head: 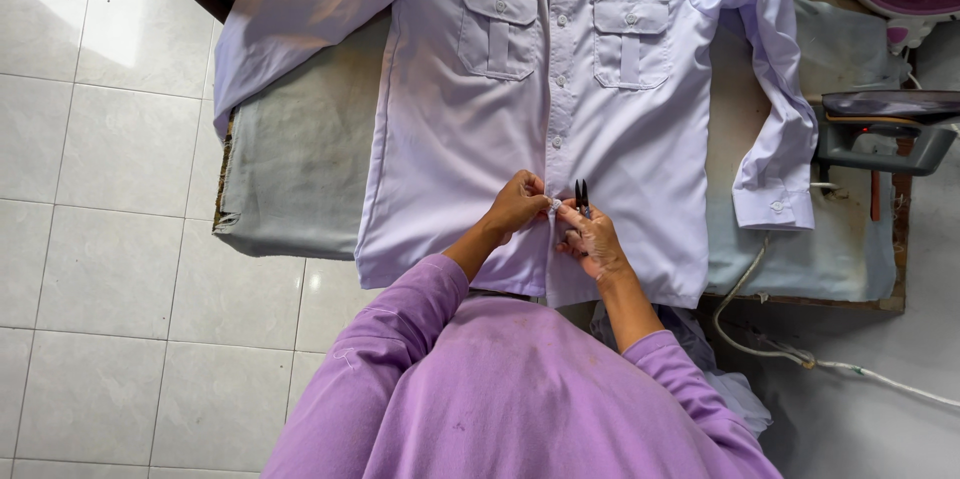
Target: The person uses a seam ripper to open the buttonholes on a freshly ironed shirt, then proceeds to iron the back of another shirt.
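— While she pinched the placket of the pale lilac long-sleeved shirt (pixel 600 139) w/ her left hand (pixel 517 203), where were the small dark thread snips (pixel 580 196)?

— Gripped in her right hand (pixel 592 239), tips up, right by the fabric. Shirt lay flat on the grey padded board (pixel 300 149). One slip could've nicked cloth or a finger, imo.

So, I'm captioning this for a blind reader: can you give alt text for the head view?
Seen from above, a person in purple sleeves pinches the button placket of a white long-sleeved shirt with the left hand, while the right hand holds small dark snips. The shirt lies on a grey padded board, an iron at its right.
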